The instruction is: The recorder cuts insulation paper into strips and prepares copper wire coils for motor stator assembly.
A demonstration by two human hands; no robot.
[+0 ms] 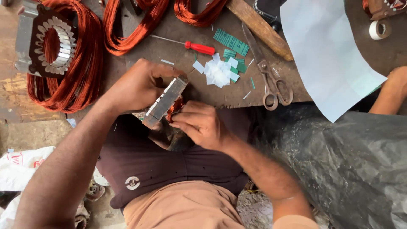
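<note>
Gripping a laminated steel stator core point(165, 101) from above, the person's left hand point(137, 87) clamps the grey block at the near edge of the workbench point(220, 95), thumb and fingers wrapped over its upper end. The core tilts, its lower end pointing toward the person's lap. The right hand point(201, 123) is closed against the core's right face, fingertips pinching a bunch of copper winding wire point(174, 108) that shows between the two hands.

Just beyond the core on the bench lies a small heap of white and green insulation paper slips point(220, 70). Past that heap rests a red-handled screwdriver point(190, 45), its thin shaft pointing left. To the right of the core, well apart from it, a pair of metal scissors point(267, 70) lies with its handles toward the bench edge and blades pointing away. A wooden handle point(258, 27) slants across the far side of the bench beyond the scissors. A large sheet of pale paper point(326, 59) overhangs the bench edge farther right of the core, above dark plastic sheeting point(352, 165).

Left of the core, a second stator point(46, 42) with bright teeth sits among loose coils of copper wire point(85, 63). More copper coils point(140, 21) lie along the far side of the bench. Another person's hand point(396, 87) rests at the right edge, far from the core, and a roll of tape point(378, 29) lies beyond it.
</note>
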